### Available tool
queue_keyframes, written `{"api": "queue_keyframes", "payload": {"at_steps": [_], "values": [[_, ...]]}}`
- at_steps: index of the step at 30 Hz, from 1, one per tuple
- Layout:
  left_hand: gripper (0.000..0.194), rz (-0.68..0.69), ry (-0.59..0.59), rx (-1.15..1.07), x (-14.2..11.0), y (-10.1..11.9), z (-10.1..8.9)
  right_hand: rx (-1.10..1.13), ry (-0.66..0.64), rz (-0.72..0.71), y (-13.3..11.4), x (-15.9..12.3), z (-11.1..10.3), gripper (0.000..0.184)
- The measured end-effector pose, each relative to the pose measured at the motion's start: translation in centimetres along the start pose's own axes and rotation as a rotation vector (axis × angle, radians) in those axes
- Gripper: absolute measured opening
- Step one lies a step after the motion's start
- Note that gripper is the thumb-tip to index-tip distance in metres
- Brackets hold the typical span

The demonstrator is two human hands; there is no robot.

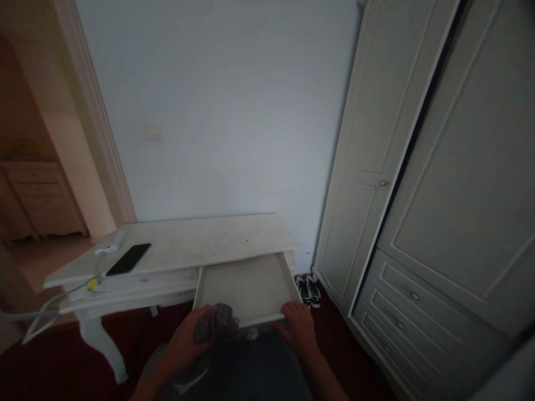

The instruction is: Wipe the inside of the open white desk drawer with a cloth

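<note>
A white drawer (251, 287) is pulled out of a white table (209, 236), and its bare bottom shows. My left hand (186, 341) is closed around a crumpled grey cloth (214, 324), against the drawer's near left corner. At the near right corner, my right hand (298, 326) grips the front panel, fingers over the top edge and thumb on the outer face. A small knob (252, 334) shows on the drawer front between my hands.
On the table's left lie a dark phone (129, 259) and a white box-like device (111, 243) with white cables hanging off the edge. Sneakers (308, 291) stand on the dark red floor right of the table. A grey-white wardrobe (376, 223) lines the right side; a doorway opens at left.
</note>
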State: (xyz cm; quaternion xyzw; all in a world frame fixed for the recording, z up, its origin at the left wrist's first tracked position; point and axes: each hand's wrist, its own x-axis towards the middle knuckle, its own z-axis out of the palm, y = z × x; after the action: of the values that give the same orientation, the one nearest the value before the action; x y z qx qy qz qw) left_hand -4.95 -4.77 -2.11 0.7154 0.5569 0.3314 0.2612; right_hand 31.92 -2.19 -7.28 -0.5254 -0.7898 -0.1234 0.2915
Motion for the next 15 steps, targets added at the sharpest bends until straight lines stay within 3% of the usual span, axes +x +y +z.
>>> {"api": "queue_keyframes", "payload": {"at_steps": [3,5,7,12,15], "values": [[0.069,-0.003,-0.007,-0.011,-0.5,-1.0,-1.1,0.009,-0.006,0.003,-0.1,0.0,-0.1,0.028],[0.066,-0.026,0.026,0.059,0.0,0.2,-0.1,0.014,-0.009,0.004,0.0,0.0,-0.1,0.028],[0.061,-0.037,0.037,0.156,0.9,2.6,2.1,0.021,-0.007,0.007,0.1,-0.1,0.1,0.028],[0.050,0.116,-0.058,0.163,3.8,10.3,8.9,0.042,-0.010,0.008,0.6,-0.2,0.6,0.022],[0.048,0.116,-0.078,0.127,4.8,12.5,11.5,0.079,0.015,-0.006,0.9,-0.4,1.0,0.015]]}}
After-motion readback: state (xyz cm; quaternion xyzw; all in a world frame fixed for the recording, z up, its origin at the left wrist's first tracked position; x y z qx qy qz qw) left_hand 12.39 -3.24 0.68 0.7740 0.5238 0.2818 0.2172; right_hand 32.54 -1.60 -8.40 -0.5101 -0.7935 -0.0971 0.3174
